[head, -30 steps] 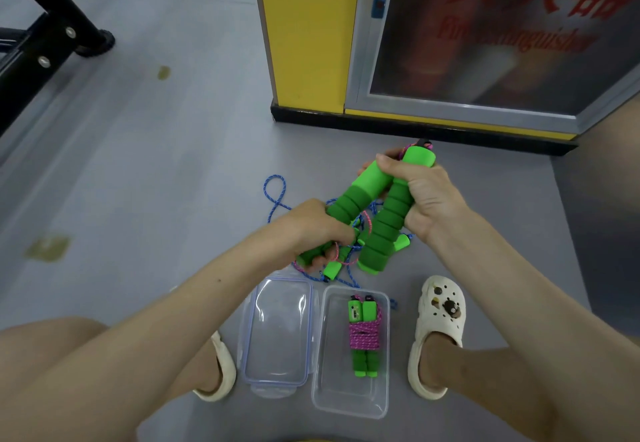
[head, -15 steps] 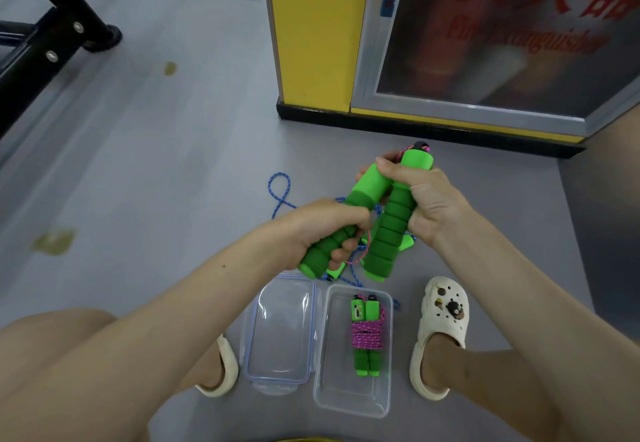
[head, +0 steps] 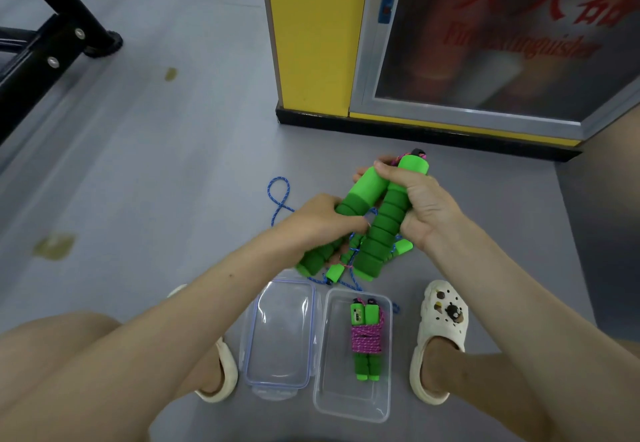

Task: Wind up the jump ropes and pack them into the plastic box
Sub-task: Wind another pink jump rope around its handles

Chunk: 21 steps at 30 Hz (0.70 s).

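Observation:
Two green foam jump-rope handles are held up over the floor, meeting at their tops. My left hand (head: 322, 220) grips the slanted left handle (head: 360, 196) around its middle. My right hand (head: 420, 202) grips the ribbed right handle (head: 379, 230) near its top. A blue rope (head: 278, 196) lies looped on the floor below, with smaller green handles (head: 334, 272) tangled in it. The clear plastic box (head: 353, 403) stands open on the floor and holds one jump rope (head: 366, 339) wound with pink cord. Its lid (head: 278, 334) lies beside it on the left.
My feet in white clogs (head: 440, 337) flank the box and lid. A yellow pillar (head: 311, 36) and a glazed fire-extinguisher cabinet (head: 491, 36) stand just beyond the hands. Black metal equipment legs (head: 52, 43) sit at the far left on the grey floor.
My left hand has slid up the left handle toward its middle, and the handle's lower end has swung closer to the right one. The view has shifted slightly.

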Each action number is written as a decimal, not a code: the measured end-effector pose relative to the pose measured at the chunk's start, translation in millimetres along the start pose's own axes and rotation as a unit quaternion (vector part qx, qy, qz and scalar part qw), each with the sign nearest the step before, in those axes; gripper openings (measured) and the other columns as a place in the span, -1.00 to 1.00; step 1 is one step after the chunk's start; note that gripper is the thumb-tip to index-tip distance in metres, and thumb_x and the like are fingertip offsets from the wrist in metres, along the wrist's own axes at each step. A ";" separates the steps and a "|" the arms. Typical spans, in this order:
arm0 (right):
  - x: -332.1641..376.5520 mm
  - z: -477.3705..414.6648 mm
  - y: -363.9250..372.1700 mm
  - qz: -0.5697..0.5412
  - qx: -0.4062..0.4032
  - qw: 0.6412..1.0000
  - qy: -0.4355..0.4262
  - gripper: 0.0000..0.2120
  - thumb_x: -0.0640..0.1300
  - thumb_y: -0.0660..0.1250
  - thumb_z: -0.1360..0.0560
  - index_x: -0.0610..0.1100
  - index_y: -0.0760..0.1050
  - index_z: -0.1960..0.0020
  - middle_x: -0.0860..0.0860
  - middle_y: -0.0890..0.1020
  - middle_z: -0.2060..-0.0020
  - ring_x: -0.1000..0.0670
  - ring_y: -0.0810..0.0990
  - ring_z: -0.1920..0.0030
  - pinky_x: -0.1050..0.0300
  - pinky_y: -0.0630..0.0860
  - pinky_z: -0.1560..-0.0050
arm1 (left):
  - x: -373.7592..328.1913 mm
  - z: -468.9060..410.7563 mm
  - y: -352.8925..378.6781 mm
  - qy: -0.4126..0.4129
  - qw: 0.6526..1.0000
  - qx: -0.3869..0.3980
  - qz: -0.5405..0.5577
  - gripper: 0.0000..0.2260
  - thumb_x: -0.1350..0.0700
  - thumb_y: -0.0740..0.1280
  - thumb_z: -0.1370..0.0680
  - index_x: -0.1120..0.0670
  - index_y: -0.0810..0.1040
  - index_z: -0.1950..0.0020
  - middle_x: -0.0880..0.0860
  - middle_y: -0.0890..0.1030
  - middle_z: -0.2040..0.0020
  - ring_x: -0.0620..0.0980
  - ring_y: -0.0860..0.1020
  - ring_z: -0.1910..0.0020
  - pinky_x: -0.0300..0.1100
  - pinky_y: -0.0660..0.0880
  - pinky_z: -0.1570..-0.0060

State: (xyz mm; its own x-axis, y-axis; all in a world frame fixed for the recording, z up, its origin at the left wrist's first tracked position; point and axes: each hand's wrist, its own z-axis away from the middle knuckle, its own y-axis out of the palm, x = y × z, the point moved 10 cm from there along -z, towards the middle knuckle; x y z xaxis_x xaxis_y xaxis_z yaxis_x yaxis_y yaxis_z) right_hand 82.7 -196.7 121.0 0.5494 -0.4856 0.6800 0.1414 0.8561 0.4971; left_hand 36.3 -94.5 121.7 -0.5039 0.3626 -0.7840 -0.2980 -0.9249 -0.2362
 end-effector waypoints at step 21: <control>-15.5 9.3 6.6 0.033 0.017 0.997 0.067 -0.75 -0.03 0.42 -0.39 -0.07 0.59 -0.05 -0.08 0.43 0.33 -0.04 0.50 0.35 0.08 0.57 0.23 | -27.6 3.4 -23.0 0.172 0.967 -0.164 -0.095 -0.80 -0.12 0.27 -0.56 -0.01 0.44 0.10 0.01 0.52 0.07 -0.11 0.49 0.13 -0.20 0.39 0.12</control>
State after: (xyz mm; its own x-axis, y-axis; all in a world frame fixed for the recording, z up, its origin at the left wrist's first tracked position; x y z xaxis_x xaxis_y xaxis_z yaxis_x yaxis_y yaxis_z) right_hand 67.5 -185.1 118.7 0.6613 -0.3990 0.6352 0.0752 0.8778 0.4731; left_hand 54.3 -82.9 150.7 -0.1484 0.5212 -0.8405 -0.0575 -0.8530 -0.5188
